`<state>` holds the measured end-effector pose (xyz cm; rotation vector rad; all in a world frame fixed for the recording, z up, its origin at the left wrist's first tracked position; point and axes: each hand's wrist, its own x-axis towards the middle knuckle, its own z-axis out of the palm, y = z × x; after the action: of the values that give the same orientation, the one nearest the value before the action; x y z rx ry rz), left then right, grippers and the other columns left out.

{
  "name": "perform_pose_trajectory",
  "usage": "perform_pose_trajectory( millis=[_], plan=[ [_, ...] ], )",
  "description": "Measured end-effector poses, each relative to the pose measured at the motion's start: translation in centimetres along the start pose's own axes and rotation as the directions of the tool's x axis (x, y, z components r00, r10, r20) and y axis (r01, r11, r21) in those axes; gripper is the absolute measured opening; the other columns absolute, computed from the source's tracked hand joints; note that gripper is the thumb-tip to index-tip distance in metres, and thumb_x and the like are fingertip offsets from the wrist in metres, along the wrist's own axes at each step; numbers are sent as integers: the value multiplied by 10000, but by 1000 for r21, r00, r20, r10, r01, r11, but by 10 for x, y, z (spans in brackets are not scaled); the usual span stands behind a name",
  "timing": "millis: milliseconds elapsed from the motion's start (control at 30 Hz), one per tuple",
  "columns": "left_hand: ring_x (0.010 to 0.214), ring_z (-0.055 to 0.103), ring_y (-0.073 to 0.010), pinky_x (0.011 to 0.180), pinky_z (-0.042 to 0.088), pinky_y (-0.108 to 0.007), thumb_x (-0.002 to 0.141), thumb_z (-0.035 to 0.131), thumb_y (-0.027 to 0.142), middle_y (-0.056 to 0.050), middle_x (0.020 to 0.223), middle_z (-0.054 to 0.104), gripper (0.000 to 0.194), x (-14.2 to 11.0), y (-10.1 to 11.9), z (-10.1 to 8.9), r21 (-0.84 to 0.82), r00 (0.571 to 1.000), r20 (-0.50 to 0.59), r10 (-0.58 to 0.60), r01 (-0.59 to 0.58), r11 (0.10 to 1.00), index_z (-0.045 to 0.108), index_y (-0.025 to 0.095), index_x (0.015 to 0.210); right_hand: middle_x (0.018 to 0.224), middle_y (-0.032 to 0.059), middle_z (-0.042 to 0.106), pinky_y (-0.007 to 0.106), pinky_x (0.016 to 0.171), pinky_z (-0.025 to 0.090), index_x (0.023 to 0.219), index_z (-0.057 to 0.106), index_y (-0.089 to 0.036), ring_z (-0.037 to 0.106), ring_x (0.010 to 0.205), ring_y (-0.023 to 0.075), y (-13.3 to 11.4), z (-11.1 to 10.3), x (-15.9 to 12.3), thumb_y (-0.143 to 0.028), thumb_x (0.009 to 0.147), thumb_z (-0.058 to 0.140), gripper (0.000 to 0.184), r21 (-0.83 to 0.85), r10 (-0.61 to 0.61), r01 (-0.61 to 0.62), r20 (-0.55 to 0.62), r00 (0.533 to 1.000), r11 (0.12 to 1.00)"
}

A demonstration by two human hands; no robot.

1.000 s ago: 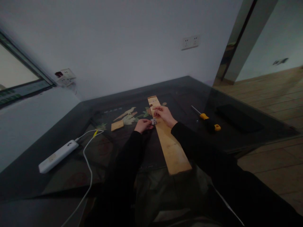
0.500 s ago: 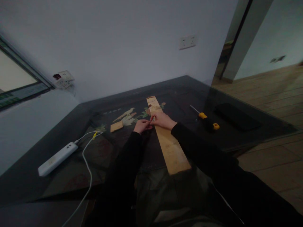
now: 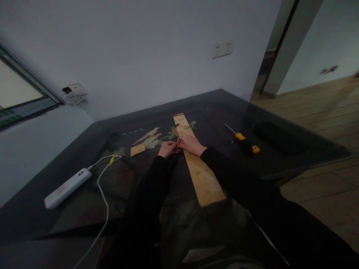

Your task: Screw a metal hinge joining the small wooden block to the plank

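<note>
Together, left hand (image 3: 167, 149) and right hand (image 3: 192, 144) pinch a metal piece (image 3: 181, 142) at the wooden board (image 3: 205, 177). Likely light and stiff, it suits edge-holding.

The right hand (image 3: 192, 145) hides a middle stretch of the wooden board (image 3: 206, 178) from me, and I can't identify the tiny glint (image 3: 181, 142) between it and the left hand (image 3: 167, 149); the speck (image 3: 232, 142) beside the screwdriver (image 3: 244, 140) is too small, and the white cable (image 3: 107, 210) leaves my bottom edge
</note>
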<state>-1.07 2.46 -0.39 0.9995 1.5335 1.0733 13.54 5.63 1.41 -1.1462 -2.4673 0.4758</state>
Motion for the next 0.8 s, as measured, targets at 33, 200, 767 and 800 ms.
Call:
perform_pose_trajectory(
  millis=[33, 200, 767, 800],
  plan=[
    [498, 619, -87, 562, 537, -188, 836, 582, 88, -33, 595, 647, 164, 0, 1, 0, 2, 1000, 2, -2, 2, 1000, 629, 102, 680, 954, 69, 699, 262, 706, 369, 968, 700, -186, 608, 879, 194, 1, 0, 0, -291, 854, 609, 180, 17, 1, -1, -1, 1000, 1000],
    [488, 610, -81, 537, 525, -170, 859, 570, 106, -34, 579, 643, 179, -2, 3, 0, 15, 1000, 5, -17, 17, 1000, 628, 102, 689, 884, 51, 687, 244, 658, 341, 934, 709, -168, 585, 818, 167, 5, 3, 3, -256, 829, 643, 152, 121, 11, -12, 8, 1000, 993],
    [508, 623, -85, 586, 546, -183, 843, 626, 113, -35, 584, 648, 156, -1, 0, 0, 0, 1000, -4, -19, 19, 1000, 623, 101, 687, 826, 34, 646, 225, 639, 314, 913, 712, -150, 525, 750, 127, 10, -2, 2, -248, 816, 657, 148, 182, -40, 38, 10, 999, 983],
    [518, 630, -88, 600, 553, -189, 840, 632, 114, -37, 598, 654, 158, -1, 0, 0, -6, 1000, -7, -20, 20, 1000, 623, 101, 682, 831, 34, 648, 225, 638, 316, 915, 712, -151, 529, 755, 129, 10, -2, 2, -253, 810, 661, 155, 182, -43, 41, 12, 999, 983]
  ],
)
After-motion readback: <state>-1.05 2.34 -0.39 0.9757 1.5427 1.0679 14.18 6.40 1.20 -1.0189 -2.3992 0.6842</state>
